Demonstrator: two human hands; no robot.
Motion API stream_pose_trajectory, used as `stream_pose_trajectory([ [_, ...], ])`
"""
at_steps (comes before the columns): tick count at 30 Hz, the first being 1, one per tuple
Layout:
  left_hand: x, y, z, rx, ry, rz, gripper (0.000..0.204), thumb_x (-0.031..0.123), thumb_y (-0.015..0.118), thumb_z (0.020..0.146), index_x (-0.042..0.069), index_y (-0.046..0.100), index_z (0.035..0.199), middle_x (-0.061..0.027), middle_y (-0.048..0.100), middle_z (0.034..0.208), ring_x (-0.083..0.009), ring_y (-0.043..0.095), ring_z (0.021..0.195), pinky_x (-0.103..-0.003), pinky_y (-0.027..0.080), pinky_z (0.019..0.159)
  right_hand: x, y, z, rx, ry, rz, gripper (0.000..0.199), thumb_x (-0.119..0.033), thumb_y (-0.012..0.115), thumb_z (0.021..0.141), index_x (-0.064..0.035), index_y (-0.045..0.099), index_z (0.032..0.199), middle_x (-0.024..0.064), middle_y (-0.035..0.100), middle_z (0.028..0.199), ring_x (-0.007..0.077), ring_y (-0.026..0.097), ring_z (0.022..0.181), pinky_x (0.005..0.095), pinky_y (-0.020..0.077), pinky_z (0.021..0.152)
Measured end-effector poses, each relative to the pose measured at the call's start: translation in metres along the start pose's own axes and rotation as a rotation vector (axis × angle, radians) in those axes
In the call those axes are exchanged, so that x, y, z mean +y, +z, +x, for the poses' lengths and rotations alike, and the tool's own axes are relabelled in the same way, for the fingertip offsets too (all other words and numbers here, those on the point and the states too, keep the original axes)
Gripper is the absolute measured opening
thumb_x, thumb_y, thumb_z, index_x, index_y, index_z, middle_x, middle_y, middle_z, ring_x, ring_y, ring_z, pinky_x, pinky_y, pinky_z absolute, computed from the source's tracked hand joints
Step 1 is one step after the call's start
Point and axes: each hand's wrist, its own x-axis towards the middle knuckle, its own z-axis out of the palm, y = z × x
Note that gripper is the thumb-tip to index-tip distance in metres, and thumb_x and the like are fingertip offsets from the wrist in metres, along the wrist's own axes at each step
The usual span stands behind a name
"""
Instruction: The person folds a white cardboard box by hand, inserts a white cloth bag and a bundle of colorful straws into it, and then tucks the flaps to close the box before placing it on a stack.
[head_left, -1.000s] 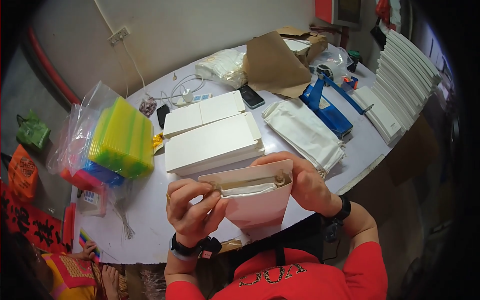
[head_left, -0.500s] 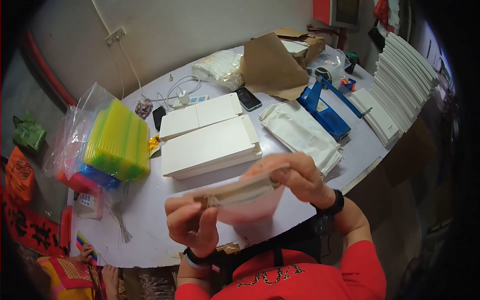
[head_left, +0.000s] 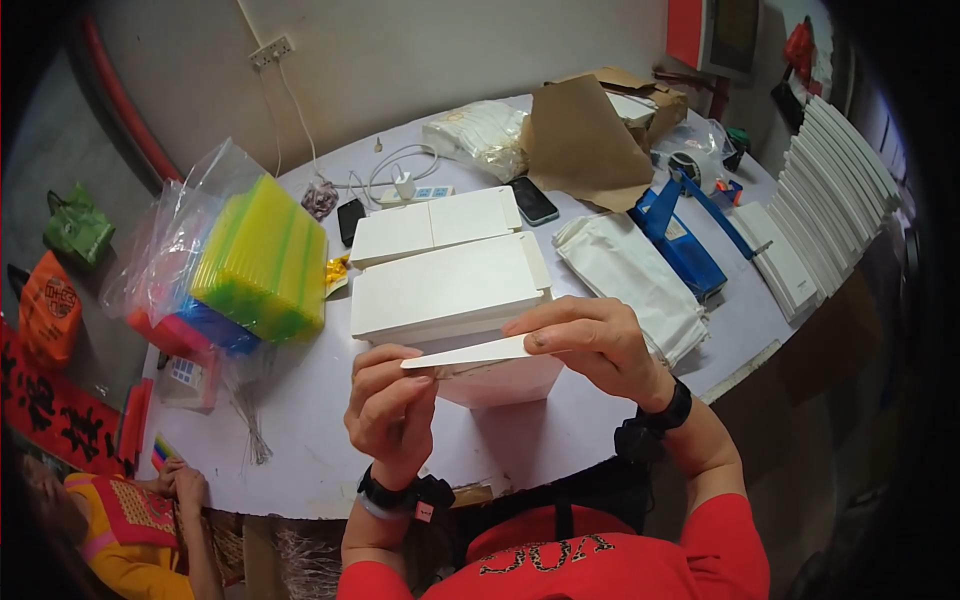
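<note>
While hands pinch flat white box (head_left: 478, 358) edge-on, left hand (head_left: 390, 415), right hand (head_left: 596, 342) hide its ends.

Red short-sleeved shirt with dark lettering across the chest, sleeves ending above the elbows. Bare forearms. Left hand (head_left: 392, 415): black strap at the wrist, small red tag on it. Right hand (head_left: 600, 345): black wristband with a chunky black block on its inner side.
</note>
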Motion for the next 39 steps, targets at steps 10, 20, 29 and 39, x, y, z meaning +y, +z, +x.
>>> stream_pose_trajectory([
  [10, -0.012, 0.018, 0.002, 0.212, -0.325, -0.480, 0.034, -0.013, 0.069, 0.074, 0.004, 0.056, 0.100, -0.0123, 0.054, 0.102, -0.0224, 0.064, 0.087, -0.028, 0.054, 0.067, 0.018, 0.001, 0.006, 0.027, 0.083, 0.026, 0.019, 0.002, 0.056, 0.089, -0.0060, 0.061, 0.105, 0.0188, 0.067, 0.102, 0.0257, 0.068, 0.085, 0.0308, 0.0545, 0.069],
  [20, -0.022, 0.006, 0.013, -0.039, -0.132, -0.141, 0.027, -0.013, 0.068, 0.075, 0.005, 0.059, 0.093, -0.0112, 0.060, 0.096, -0.0206, 0.061, 0.089, -0.028, 0.051, 0.069, 0.026, 0.000, 0.005, 0.044, 0.094, 0.091, 0.018, 0.001, 0.055, 0.090, -0.0050, 0.061, 0.106, 0.0183, 0.067, 0.099, 0.0268, 0.067, 0.087, 0.0314, 0.0534, 0.072],
  [29, -0.029, 0.007, 0.027, -0.188, -0.252, -0.374, 0.027, -0.009, 0.067, 0.076, 0.006, 0.065, 0.099, -0.0142, 0.064, 0.099, -0.0222, 0.062, 0.088, -0.029, 0.052, 0.070, 0.031, 0.000, 0.007, 0.035, 0.085, 0.088, 0.019, 0.002, 0.054, 0.090, -0.0046, 0.062, 0.105, 0.0179, 0.066, 0.100, 0.0261, 0.066, 0.088, 0.0319, 0.0524, 0.071],
  [39, -0.029, 0.011, 0.030, -0.292, -0.137, -0.310, 0.017, -0.007, 0.062, 0.082, 0.006, 0.068, 0.093, -0.0179, 0.068, 0.099, -0.0268, 0.067, 0.088, -0.028, 0.052, 0.073, 0.020, 0.008, 0.004, 0.184, 0.385, 0.503, 0.017, -0.004, 0.058, 0.091, -0.0016, 0.062, 0.108, 0.0136, 0.066, 0.102, 0.0197, 0.063, 0.095, 0.0272, 0.0495, 0.078],
])
